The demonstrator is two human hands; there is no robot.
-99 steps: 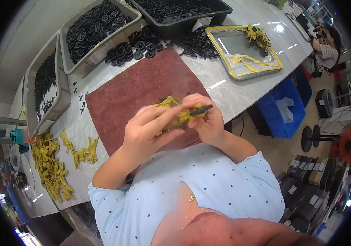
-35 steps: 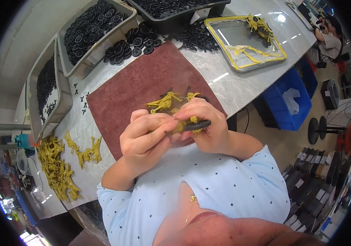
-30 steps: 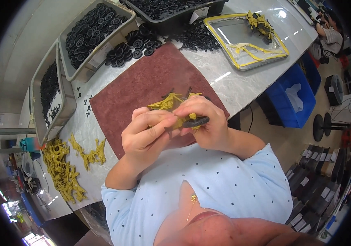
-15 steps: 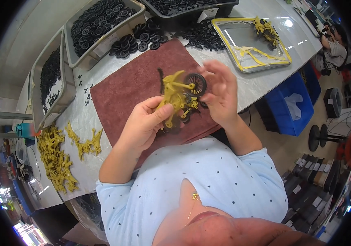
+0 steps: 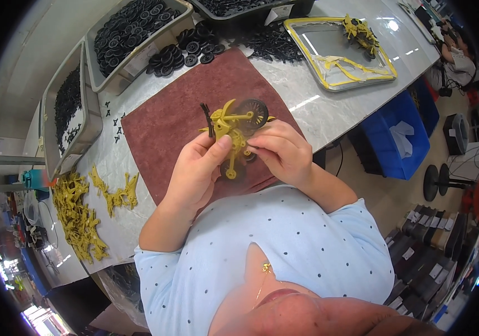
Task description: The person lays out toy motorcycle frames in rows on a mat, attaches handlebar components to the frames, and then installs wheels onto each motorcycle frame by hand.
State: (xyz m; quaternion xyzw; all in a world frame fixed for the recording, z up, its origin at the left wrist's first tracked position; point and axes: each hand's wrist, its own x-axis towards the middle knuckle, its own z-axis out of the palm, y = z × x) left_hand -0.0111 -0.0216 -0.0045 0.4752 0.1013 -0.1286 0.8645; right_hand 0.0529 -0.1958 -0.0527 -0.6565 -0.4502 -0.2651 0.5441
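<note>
Item: yellow toy motorcycle (image 5: 234,131), plastic, held above the brown mat (image 5: 167,117) at chest height, nose tilted up and away from me.

Left hand (image 5: 197,168): closed on the motorcycle, thumb pressed along the frame, the other digits wrapped behind the body.

Right hand (image 5: 284,151): closed on the same motorcycle, fingertips pinching the lower right of the frame near the rear; the exact contact spot is hidden by my own fingers.

Fitted parts: one black wheel (image 5: 252,112) sits in the front fork; a black handlebar piece (image 5: 208,116) stands at the top left. A second dark wheel seems to sit low behind the frame, partly covered.

Handling, as I judge it: light, stiff, thin-walled plastic. The fork and handlebar look like the parts to snap under a squeeze, so I would hold it by the thick middle of the frame and leave the wheel free to turn. The smooth moulded surface may slip, so a pinch from two sides suits it better than a flat press.

Surroundings: grey bins of black wheels (image 5: 133,33) at the far edge of the table (image 5: 329,112), loose black wheels (image 5: 195,47) beside the mat, a metal tray with yellow rim (image 5: 340,50) to the right, a pile of yellow frame parts (image 5: 80,215) to the left.
</note>
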